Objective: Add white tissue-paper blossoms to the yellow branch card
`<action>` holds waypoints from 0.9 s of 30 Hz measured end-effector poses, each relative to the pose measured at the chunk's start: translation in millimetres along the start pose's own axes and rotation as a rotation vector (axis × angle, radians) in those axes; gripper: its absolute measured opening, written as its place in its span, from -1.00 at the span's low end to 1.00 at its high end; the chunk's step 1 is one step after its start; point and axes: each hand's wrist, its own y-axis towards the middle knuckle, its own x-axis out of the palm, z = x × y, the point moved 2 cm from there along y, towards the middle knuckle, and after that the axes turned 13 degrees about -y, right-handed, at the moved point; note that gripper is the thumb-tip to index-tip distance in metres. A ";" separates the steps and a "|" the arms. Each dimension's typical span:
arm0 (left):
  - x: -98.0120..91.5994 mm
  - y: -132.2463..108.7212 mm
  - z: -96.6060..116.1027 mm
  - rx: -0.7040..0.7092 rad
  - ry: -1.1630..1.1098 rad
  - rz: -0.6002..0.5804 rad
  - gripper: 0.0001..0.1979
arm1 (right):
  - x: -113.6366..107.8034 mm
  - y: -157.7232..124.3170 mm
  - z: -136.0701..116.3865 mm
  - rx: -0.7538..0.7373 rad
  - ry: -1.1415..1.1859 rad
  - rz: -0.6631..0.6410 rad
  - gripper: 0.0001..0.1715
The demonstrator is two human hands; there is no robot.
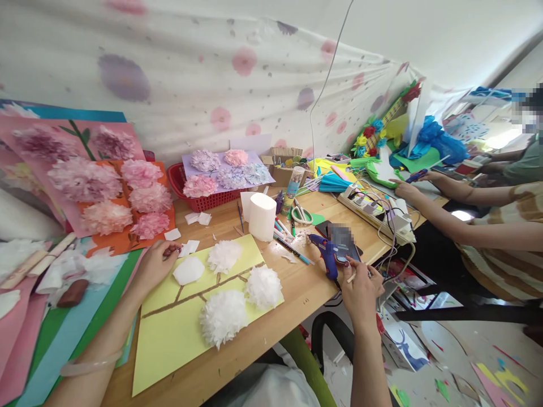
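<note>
My left hand (160,261) has its fingers curled together at the upper left edge of a yellow sheet (169,345). Its fingertips are at a small white paper piece (189,247); whether they grip it I cannot make out. On the sheet are a brown branch line, several white ruffled paper flowers (224,317) and a flat white paper disc (188,271). My right hand (361,285) is closed on a short pale stick (351,277), just below a phone (343,243). Close by on its left lies a blue glue gun (326,254).
A white paper roll (262,217), scissors (301,215) and pens stand or lie behind the sheet. Pink flower pictures (85,181) and a red basket (207,202) line the back. A power strip (373,212) with cables lies right. Another person's arms (449,203) reach in there.
</note>
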 end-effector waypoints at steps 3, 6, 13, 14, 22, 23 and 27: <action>0.7 -0.1 -0.9 0.003 -0.003 0.012 -0.66 | -1.1 0.3 -0.3 -0.011 0.014 0.001 -0.51; 1.3 0.3 -3.1 -0.001 -0.002 0.011 -0.64 | -0.2 0.1 -0.2 -0.009 0.010 0.006 -0.50; 1.0 0.9 -5.8 0.015 0.003 0.017 -0.67 | 1.1 0.4 0.7 -0.032 0.007 0.016 -0.62; 0.9 0.8 -5.6 0.018 0.004 0.020 -0.67 | 1.1 0.5 1.0 -0.039 0.009 0.020 -0.65; -0.1 -0.1 -2.5 0.000 0.014 0.000 -0.68 | 5.6 4.0 4.4 -0.049 0.037 0.029 -0.76; -0.3 -0.2 -2.0 -0.001 0.012 0.002 -0.69 | 5.8 4.2 4.4 -0.051 0.042 0.030 -0.75; -0.4 -0.9 0.0 -0.003 0.008 0.003 -0.68 | 5.1 4.4 3.7 -0.051 0.047 0.035 -0.72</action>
